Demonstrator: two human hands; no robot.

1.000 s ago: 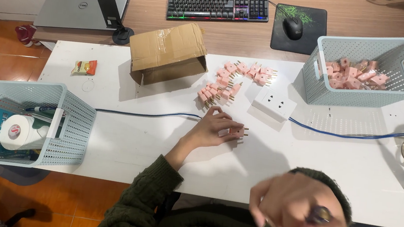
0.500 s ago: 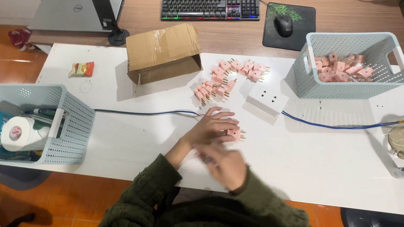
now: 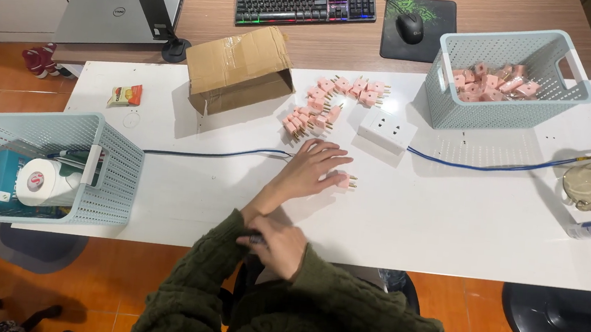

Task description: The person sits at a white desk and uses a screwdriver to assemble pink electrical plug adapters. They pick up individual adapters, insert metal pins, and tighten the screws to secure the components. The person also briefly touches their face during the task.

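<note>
Head view shows a white counter (image 3: 449, 224) over orange floor (image 3: 45, 293), left hand (image 3: 313, 168) flat, fingers open on a pink plug (image 3: 343, 182), right hand (image 3: 277, 242) closed around a dark pen (image 3: 254, 239).

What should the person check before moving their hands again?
1. Left hand lies flat on the white table, fingers over one pink plug: ok.
2. Right hand free: not ok, it is closed around a small dark thing at the table edge.
3. White socket block has nothing plugged in: ok.
4. Pile of pink plugs lies apart from the left hand: ok.
5. Blue cable clear of the left hand: cannot tell, it runs up to it.
</note>
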